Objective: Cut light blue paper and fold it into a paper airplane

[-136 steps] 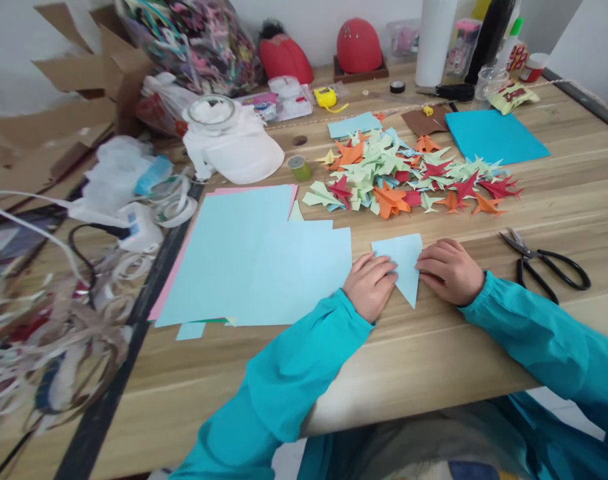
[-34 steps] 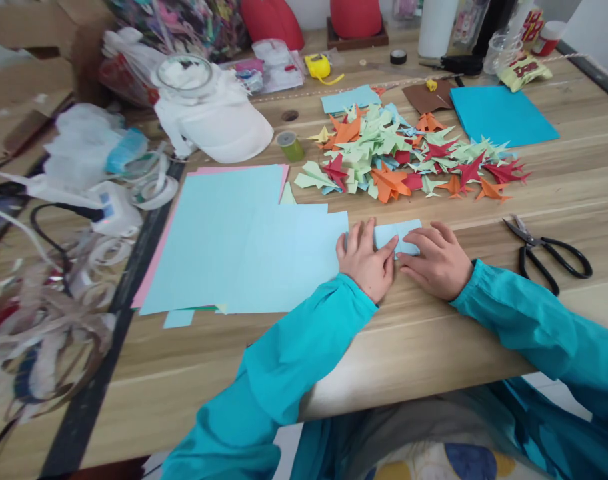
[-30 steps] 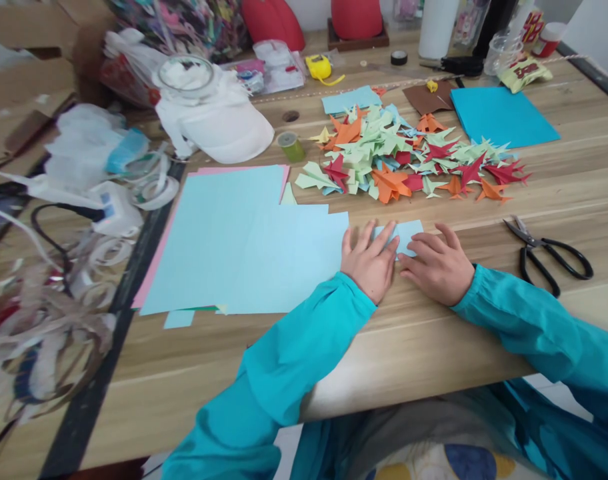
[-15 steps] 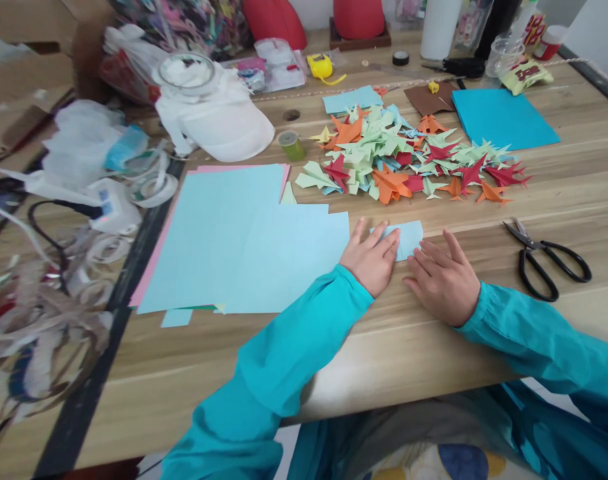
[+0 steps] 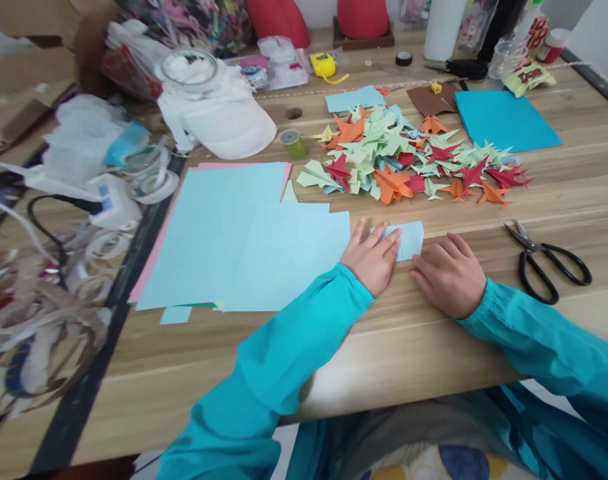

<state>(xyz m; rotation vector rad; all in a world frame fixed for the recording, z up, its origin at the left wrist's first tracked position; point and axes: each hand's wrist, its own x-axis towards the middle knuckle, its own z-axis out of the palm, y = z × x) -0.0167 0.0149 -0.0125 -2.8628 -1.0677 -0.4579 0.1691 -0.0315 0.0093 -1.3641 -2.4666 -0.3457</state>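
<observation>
A small light blue piece of paper [image 5: 411, 241] lies on the table in front of me. My left hand [image 5: 373, 259] rests flat on its left part, fingers stretched out and pressing it down, so that part is hidden. At the paper's lower right corner is my right hand [image 5: 451, 273], its fingers curled in and the tips at the corner. Large light blue sheets [image 5: 234, 247] are stacked to the left, over a pink sheet [image 5: 151, 270]. Beyond my hands spreads a heap of folded paper shapes [image 5: 384, 143] in green, orange, red and blue.
Black-handled scissors [image 5: 537, 253] lie to the right. Farther back are a bright blue paper stack [image 5: 507, 120], a green spool [image 5: 294, 144] and a yellow tape measure [image 5: 324, 65]. A white cap [image 5: 224, 123], tape rolls [image 5: 157, 180] and cables crowd the left.
My right hand has drawn slightly to the right and its fingers, stretched out before, are now curled. My left hand stays in place on the paper.
</observation>
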